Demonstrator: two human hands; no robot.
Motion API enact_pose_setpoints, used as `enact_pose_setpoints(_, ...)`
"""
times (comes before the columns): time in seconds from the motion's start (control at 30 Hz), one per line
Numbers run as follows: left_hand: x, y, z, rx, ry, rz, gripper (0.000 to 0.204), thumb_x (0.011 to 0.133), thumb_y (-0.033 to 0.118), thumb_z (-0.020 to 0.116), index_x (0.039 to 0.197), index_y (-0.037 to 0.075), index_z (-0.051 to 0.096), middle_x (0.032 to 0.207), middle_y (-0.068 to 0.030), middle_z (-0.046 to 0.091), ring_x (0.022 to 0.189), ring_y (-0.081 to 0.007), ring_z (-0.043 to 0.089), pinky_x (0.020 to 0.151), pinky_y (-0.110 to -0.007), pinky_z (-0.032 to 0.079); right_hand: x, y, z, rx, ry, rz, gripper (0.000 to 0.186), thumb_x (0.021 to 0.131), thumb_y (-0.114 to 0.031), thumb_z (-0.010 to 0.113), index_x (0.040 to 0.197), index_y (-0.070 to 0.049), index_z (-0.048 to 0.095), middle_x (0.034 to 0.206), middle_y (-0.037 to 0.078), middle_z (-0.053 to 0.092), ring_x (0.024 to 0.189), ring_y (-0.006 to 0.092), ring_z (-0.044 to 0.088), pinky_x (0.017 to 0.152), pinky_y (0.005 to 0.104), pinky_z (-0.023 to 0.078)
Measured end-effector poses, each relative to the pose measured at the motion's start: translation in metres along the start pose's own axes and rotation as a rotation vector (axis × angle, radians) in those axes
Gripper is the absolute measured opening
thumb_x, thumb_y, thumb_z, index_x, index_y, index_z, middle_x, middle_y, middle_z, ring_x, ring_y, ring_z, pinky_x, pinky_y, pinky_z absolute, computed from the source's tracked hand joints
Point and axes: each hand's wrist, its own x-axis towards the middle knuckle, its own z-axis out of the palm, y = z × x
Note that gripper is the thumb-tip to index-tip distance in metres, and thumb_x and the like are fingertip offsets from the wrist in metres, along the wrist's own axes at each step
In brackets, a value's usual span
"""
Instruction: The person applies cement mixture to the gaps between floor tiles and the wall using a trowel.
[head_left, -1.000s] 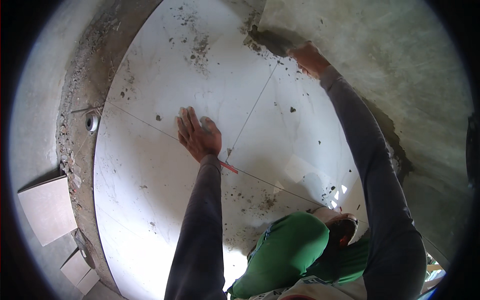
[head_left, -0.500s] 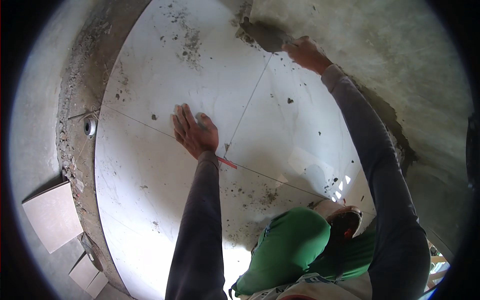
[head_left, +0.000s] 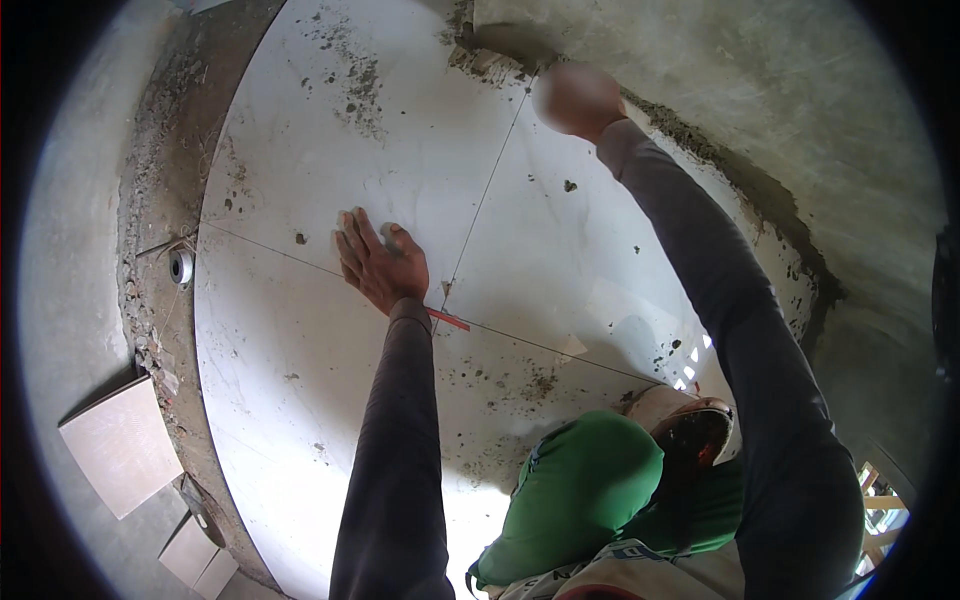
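Note:
My left hand [head_left: 381, 262] rests palm down on large white tiles [head_left: 330, 190], its fingers spread. A thin red strip [head_left: 447, 319] lies beside its wrist, near the crossing of the tile joints. Up at the far right, my right hand [head_left: 578, 100] is blurred at the tiles' edge by the grey wall. It is closed on a trowel [head_left: 508, 40], whose dark blade points left along the mortar-filled gap [head_left: 715, 152]. The handle is hidden in the hand. Mortar crumbs [head_left: 362, 88] are scattered on the tiles.
A white roll [head_left: 180, 267] sits on the rough strip along the left wall. Pale loose tiles [head_left: 125, 445] lean or lie at the lower left. A bucket-like container [head_left: 672, 405] stands by my green-clad knee [head_left: 595, 470]. The grey wall [head_left: 720, 60] bounds the right.
My right hand has moved slightly left and up along the wall edge, with the trowel. Mortar along the gap shows more behind it. My left hand stays on the same tile spot.

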Motion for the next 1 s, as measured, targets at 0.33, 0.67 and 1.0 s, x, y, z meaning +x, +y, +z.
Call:
enact_pose_setpoints(0.33,0.002,0.000,-0.001,-0.011,-0.018,-0.011,0.066,0.106,0.040,0.050,0.166,0.014,0.044,0.176,-0.0069,0.038,0.164,-0.0317,0.029,0.132,-0.049,0.024,-0.014,0.041,-0.004,0.006,0.021,-0.004,0.028,0.090,-0.024,0.065,0.109,-0.008,0.076,0.100,0.019,0.079,0.096,0.0409,0.077,0.087,0.0527,0.063)
enact_pose_setpoints(0.67,-0.005,-0.001,0.002,-0.005,-0.014,0.005,0.066,0.105,0.040,0.051,0.165,0.015,0.045,0.175,-0.0074,0.041,0.163,-0.0328,0.031,0.132,-0.050,0.026,-0.064,0.078,-0.017,0.099,0.036,0.191,0.035,0.093,-0.027,0.062,0.120,-0.010,0.076,0.100,0.023,0.079,0.095,0.0419,0.077,0.092,0.0538,0.061)
enact_pose_setpoints(1.0,-0.013,-0.002,0.002,-0.010,-0.056,-0.011,0.065,0.106,0.039,0.050,0.166,0.016,0.044,0.175,-0.0073,0.040,0.163,-0.0323,0.031,0.132,-0.049,0.024,-0.103,0.080,-0.011,0.092,0.111,0.163,0.025,0.096,-0.029,0.066,0.112,-0.013,0.077,0.097,0.017,0.080,0.089,0.0395,0.078,0.083,0.0532,0.062)
